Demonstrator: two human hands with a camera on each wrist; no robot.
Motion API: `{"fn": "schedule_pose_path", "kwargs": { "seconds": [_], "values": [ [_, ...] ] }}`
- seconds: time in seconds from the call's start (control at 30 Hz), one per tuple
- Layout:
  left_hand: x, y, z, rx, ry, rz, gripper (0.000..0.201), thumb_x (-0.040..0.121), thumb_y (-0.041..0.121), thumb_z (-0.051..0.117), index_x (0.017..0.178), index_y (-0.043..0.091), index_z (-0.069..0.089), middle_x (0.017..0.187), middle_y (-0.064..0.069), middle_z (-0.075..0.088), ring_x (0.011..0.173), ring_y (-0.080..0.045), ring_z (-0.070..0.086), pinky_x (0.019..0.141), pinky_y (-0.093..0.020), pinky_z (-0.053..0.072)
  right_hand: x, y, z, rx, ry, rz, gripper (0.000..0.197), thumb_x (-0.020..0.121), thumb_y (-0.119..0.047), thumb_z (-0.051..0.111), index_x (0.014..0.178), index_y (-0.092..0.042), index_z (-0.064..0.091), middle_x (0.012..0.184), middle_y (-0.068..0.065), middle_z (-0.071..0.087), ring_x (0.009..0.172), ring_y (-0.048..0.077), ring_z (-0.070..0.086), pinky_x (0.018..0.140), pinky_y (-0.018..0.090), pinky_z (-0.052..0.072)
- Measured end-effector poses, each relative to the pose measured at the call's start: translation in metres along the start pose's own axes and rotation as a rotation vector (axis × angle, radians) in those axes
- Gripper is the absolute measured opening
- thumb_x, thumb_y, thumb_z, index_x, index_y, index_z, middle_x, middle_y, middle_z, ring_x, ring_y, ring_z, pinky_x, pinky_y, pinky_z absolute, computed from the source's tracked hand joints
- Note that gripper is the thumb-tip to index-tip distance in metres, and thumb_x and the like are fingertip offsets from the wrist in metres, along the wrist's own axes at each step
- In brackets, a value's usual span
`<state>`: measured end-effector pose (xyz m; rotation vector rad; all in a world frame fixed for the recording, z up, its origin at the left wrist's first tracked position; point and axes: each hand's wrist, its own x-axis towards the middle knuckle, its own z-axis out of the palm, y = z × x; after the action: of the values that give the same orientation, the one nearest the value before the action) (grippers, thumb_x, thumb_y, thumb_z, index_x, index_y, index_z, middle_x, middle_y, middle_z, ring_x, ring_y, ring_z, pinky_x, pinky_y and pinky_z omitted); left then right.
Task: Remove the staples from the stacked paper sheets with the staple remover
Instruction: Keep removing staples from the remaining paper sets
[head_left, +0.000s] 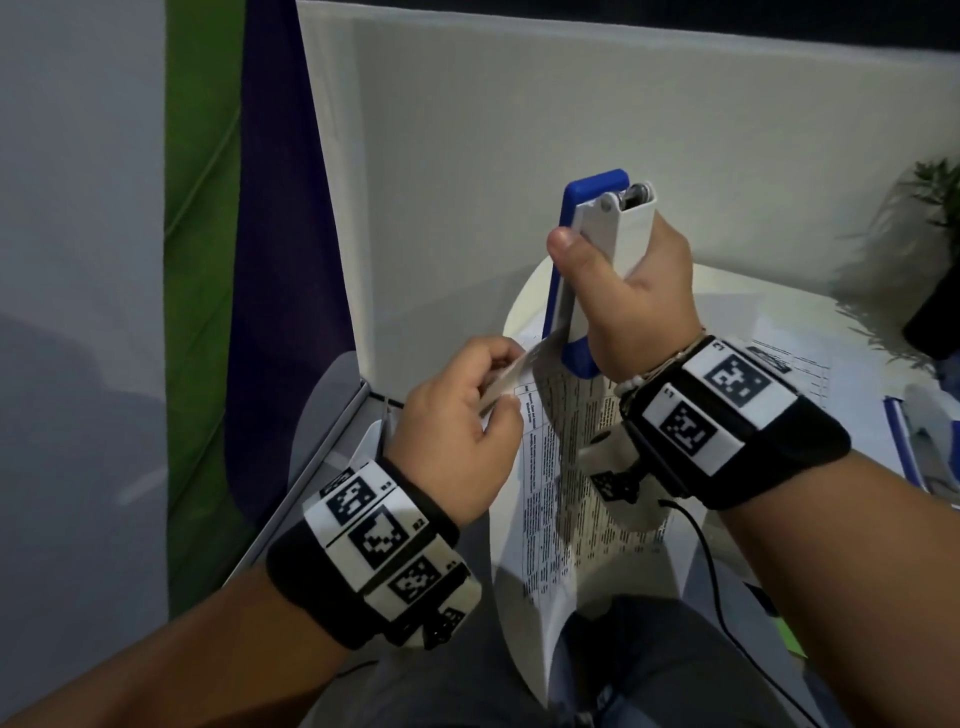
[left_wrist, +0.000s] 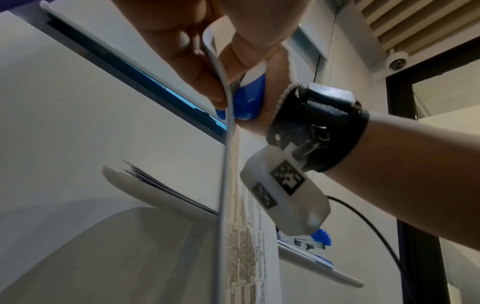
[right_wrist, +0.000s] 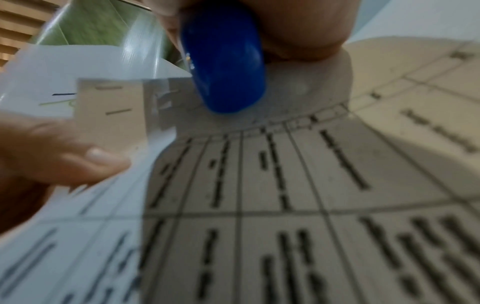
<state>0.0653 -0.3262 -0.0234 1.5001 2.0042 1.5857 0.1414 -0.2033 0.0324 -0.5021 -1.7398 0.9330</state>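
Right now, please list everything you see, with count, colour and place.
staple remover: one, blue and white, upright in the right hand, at the sheets' corner.
paper sheets: one stack, white, printed, held by its corner.
table: one, white, round, beneath the hands.
second tool: one, blue and white, on the table.
loose sheets: several, white, on the table at right.
board: one, white, upright behind the table.
plant: one, green, far right.
banner: one, green and purple, left.
wristbands: two, black, one per wrist.
left hand: one, pinches the sheets' corner.
right hand: one, grips the staple remover.
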Motion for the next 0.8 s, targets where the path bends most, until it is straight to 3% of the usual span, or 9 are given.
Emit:
{"fn": "schedule_pose_path", "kwargs": {
  "seconds": [0.13,0.3,0.43,0.47,0.53,0.6,0.7,0.8],
  "values": [
    [0.000,0.001,0.000,-0.007,0.002,-0.004,0.028,0.081,0.017,0.050,0.106,0.027,0.057,0.089,0.014,0.066,0.080,-0.006,0.062,0.072,-0.033,0.053,0.001,-0.003,-0.001,0.052,-0.003,-0.008,0.024,0.075,-0.050,0.055,0.064,-0.031,0.045,0.054,-0.017,0.044,0.054,0.002,0.043,0.057,0.018,0.037],
    [0.001,0.002,0.001,-0.011,-0.013,0.006,0.027,0.081,0.016,0.050,0.106,0.026,0.056,0.082,0.012,0.064,0.073,-0.008,0.061,0.067,-0.034,0.051,0.000,-0.010,-0.003,0.015,-0.041,0.002,0.026,0.073,-0.054,0.055,0.066,-0.031,0.045,0.052,-0.024,0.048,0.052,-0.005,0.043,0.056,0.011,0.035],
    [0.008,0.001,-0.005,-0.137,0.016,-0.142,0.030,0.086,0.009,0.054,0.095,0.037,0.055,0.081,0.002,0.067,0.071,-0.023,0.065,0.064,-0.047,0.055,0.004,-0.022,-0.009,0.194,0.074,0.094,0.029,0.075,-0.041,0.068,0.073,-0.023,0.044,0.060,-0.016,0.051,0.054,-0.006,0.049,0.065,0.016,0.045],
    [0.011,0.002,-0.008,-0.179,0.045,-0.175,0.034,0.087,0.004,0.054,0.094,0.037,0.055,0.080,0.004,0.068,0.071,-0.021,0.066,0.063,-0.044,0.057,0.008,-0.026,-0.013,0.263,0.155,0.074,0.027,0.078,-0.037,0.067,0.073,-0.024,0.044,0.058,-0.016,0.052,0.054,-0.005,0.048,0.065,0.017,0.044],
    [0.018,0.005,-0.015,-0.278,0.140,-0.215,0.036,0.087,-0.002,0.053,0.094,0.034,0.055,0.075,0.013,0.067,0.065,-0.008,0.064,0.060,-0.029,0.056,0.016,-0.036,-0.023,0.349,0.349,0.007,0.015,0.079,-0.032,0.061,0.077,-0.023,0.049,0.055,-0.021,0.055,0.058,-0.003,0.050,0.065,0.016,0.044],
    [0.027,0.006,-0.022,-0.365,0.274,-0.233,0.035,0.087,-0.004,0.052,0.097,0.030,0.054,0.083,0.012,0.067,0.072,-0.004,0.064,0.067,-0.025,0.056,0.023,-0.043,-0.033,0.369,0.457,-0.078,0.012,0.079,-0.030,0.061,0.083,-0.022,0.053,0.058,-0.023,0.058,0.063,-0.003,0.055,0.067,0.015,0.045],
    [0.035,-0.007,-0.025,-0.432,0.418,-0.337,0.037,0.087,-0.002,0.053,0.103,0.032,0.052,0.105,0.003,0.065,0.095,-0.013,0.065,0.083,-0.042,0.055,0.022,-0.048,-0.040,0.298,0.380,-0.131,0.016,0.082,-0.028,0.062,0.086,-0.022,0.048,0.062,-0.022,0.057,0.063,-0.009,0.052,0.067,0.013,0.043],
    [0.037,-0.021,-0.019,-0.525,0.557,-0.506,0.039,0.086,-0.006,0.050,0.108,0.027,0.050,0.106,0.001,0.064,0.098,-0.018,0.064,0.087,-0.045,0.053,0.011,-0.042,-0.036,0.047,0.249,-0.080,0.019,0.087,-0.033,0.060,0.088,-0.027,0.042,0.072,-0.018,0.054,0.061,-0.014,0.053,0.061,0.006,0.041]
  ]
}}
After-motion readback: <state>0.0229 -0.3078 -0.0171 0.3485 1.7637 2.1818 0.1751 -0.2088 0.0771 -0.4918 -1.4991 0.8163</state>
